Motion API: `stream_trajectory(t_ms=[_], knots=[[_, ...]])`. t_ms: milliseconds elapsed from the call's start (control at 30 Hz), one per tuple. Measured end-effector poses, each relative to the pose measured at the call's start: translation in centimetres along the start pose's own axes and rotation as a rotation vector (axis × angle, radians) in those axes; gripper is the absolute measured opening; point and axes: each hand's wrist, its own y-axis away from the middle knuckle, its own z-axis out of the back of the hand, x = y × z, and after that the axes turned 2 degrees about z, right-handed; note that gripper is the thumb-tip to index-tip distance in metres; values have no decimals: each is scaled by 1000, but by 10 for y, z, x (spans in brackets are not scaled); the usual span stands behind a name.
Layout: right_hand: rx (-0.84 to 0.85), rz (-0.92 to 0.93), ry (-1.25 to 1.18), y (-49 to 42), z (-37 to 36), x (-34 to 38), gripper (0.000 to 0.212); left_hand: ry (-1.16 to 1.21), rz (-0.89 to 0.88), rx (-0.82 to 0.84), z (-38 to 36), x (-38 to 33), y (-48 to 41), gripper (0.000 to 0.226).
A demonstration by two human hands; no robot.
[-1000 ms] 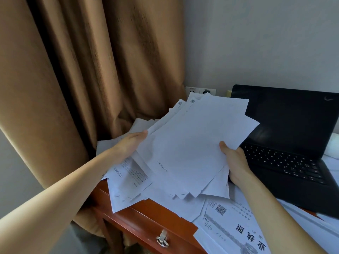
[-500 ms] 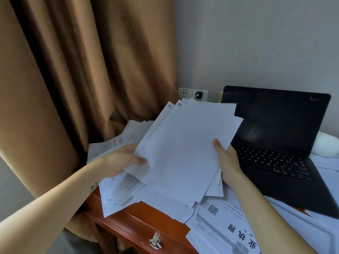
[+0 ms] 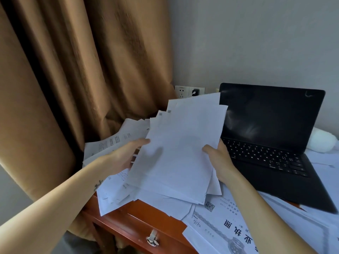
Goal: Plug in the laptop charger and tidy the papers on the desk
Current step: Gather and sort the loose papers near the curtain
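I hold a loose stack of white papers (image 3: 181,147) tilted up above the desk. My left hand (image 3: 124,156) grips its left edge, thumb on top. My right hand (image 3: 220,160) grips its right edge, thumb over the top sheet. More printed sheets (image 3: 113,142) lie spread under and left of the stack. An open black laptop (image 3: 267,136) with a dark screen stands to the right. On the wall behind, a double socket (image 3: 189,91) has a black plug (image 3: 195,92) in its right half.
A brown curtain (image 3: 73,88) hangs at the left, touching the desk's corner. The red-brown wooden desk (image 3: 146,215) has a drawer with a metal pull (image 3: 152,239). A large certificate sheet (image 3: 229,226) lies near the front edge. Something white (image 3: 321,142) sits behind the laptop.
The stack has turned more upright and narrower between my hands. My left hand has slid from under the sheets to the stack's left edge; my right thumb has moved inward.
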Motion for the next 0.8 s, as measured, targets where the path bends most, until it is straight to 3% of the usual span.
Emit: stream_trajectory(t_ms=[100,300,433,567,700,800], knots=[[-19,-7,-67,0,1,2,41,-114,-114,-73,-15,-3,4,43],[43,101,-66,6,-5,6,36,-7,-154,-216,-20,-5,3,30],[34,175,30,10,-17,12,46,49,-318,-334,-27,-8,15,30],[-6,230,60,9,-25,36,39,95,-522,-480,-25,-21,32,30],[-60,382,59,6,-35,63,30,178,-649,-544,-17,-37,45,32],[-62,392,62,8,-44,66,25,198,-640,-509,-14,-38,48,27]])
